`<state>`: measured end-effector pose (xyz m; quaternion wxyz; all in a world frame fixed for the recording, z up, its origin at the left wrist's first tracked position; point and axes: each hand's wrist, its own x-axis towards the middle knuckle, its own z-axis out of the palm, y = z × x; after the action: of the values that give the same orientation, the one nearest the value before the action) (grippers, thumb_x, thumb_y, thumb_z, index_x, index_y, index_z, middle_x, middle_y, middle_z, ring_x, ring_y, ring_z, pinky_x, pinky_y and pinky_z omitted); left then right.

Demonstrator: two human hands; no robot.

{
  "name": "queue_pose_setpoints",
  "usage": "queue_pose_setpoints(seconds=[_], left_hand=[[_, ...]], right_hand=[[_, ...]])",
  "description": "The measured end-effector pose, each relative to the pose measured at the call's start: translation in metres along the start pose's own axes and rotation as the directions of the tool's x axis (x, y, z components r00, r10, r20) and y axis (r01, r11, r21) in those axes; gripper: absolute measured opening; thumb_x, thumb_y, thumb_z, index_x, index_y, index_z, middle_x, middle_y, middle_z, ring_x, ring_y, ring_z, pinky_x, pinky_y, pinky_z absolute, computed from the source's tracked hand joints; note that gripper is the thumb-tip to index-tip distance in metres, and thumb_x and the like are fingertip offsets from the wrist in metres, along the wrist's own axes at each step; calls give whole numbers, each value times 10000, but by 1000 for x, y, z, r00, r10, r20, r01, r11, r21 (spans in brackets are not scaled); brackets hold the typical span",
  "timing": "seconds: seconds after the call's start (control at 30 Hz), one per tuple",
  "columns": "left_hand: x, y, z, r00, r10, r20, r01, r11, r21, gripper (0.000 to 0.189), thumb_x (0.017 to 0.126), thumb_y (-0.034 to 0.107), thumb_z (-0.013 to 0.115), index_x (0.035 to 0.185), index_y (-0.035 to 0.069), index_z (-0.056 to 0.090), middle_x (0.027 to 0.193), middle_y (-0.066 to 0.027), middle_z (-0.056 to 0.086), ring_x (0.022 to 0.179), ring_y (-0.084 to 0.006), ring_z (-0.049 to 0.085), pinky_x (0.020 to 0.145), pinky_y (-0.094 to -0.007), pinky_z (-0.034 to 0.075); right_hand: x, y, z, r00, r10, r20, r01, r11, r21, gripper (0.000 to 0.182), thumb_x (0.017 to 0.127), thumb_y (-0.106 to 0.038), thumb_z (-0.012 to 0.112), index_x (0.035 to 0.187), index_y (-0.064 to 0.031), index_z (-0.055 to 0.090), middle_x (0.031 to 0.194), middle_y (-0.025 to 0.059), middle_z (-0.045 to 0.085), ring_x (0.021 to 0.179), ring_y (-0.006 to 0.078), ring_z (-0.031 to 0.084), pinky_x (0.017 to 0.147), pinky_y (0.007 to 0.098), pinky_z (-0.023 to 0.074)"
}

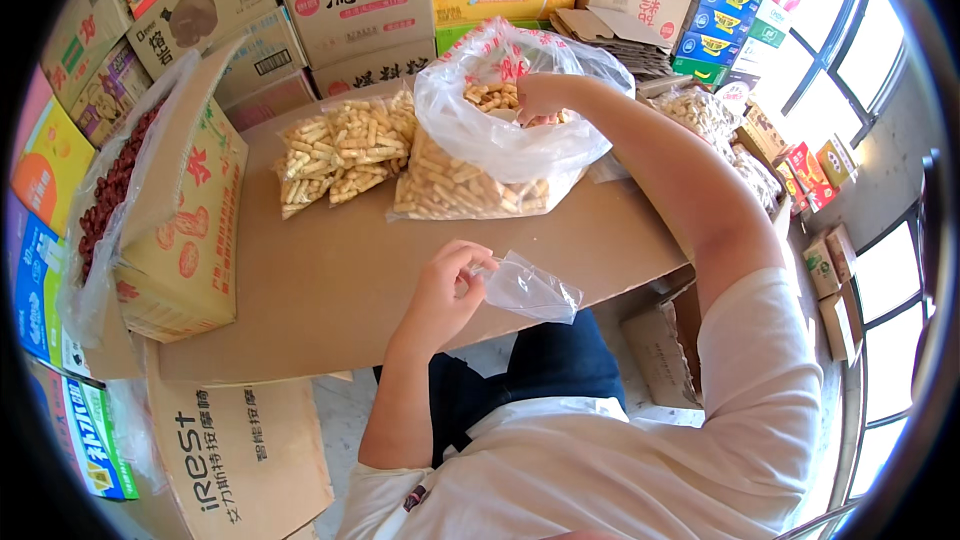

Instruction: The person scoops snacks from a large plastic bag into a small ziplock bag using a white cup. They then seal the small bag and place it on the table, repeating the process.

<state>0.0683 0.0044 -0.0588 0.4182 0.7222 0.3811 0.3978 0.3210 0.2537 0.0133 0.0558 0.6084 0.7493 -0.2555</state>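
Observation:
My left hand [453, 279] pinches the mouth of a small clear plastic bag [534, 291], which looks empty and hangs over the front edge of the cardboard-covered table [322, 300]. Farther back, my right hand [541, 99] reaches into a large clear plastic bag [517, 157] of short, pale yellow snack sticks [457, 176]. Its fingers are down among the sticks, beside a small whitish piece whose kind is unclear. What those fingers grip is hidden. Left of the large bag lie filled clear bags [367, 139] of the same sticks.
An open carton [184, 232] with a plastic liner holds dark red dried fruit [112, 187] at the left. Stacked cartons [360, 7] line the back. Folded cardboard [615, 34] and bagged pale goods [697, 112] stand at the right; an open box [660, 352] sits below.

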Motion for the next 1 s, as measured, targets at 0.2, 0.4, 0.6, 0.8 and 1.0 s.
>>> queue_pose_setpoints(seconds=[0.2,0.4,0.6,0.8,1.0], left_hand=[[-11,-5,-5,998,-51,-21,51,999,-7,219,808,-78,564,967,44,653,1082,-31,659,775,-109,537,717,-243,440],[-16,-8,-8,998,-65,-23,65,998,-4,235,818,-65,567,1001,47,664,1074,-27,659,779,-107,533,722,-241,441],[-20,-8,-13,999,-38,-37,38,999,7,275,832,-54,566,1054,55,685,1045,-37,665,781,-135,542,719,-260,462],[-27,-4,-19,996,-55,-67,59,997,52,258,850,-49,556,1050,44,688,1042,-49,671,793,-153,566,725,-272,473],[-31,-18,-21,997,-77,-32,75,996,-41,234,865,-60,529,997,16,707,1037,-61,680,846,-164,613,740,-274,476]], right_hand=[[8,-12,6,994,109,-11,-109,980,-164,179,806,-128,689,918,5,733,785,102,728,632,186,688,563,328,566],[13,-9,5,997,71,8,-69,985,-159,214,816,-135,655,974,-5,719,786,89,721,641,170,684,536,320,539],[19,-4,1,985,155,75,-150,986,-70,173,820,-139,648,941,-22,689,777,66,693,656,158,672,536,308,528],[13,-1,-4,958,185,220,-262,875,406,152,813,-120,669,904,-3,636,815,98,649,664,189,641,528,320,530],[7,-12,-6,991,84,108,-114,944,310,102,838,-77,613,853,24,615,795,126,627,656,216,633,537,333,537]])
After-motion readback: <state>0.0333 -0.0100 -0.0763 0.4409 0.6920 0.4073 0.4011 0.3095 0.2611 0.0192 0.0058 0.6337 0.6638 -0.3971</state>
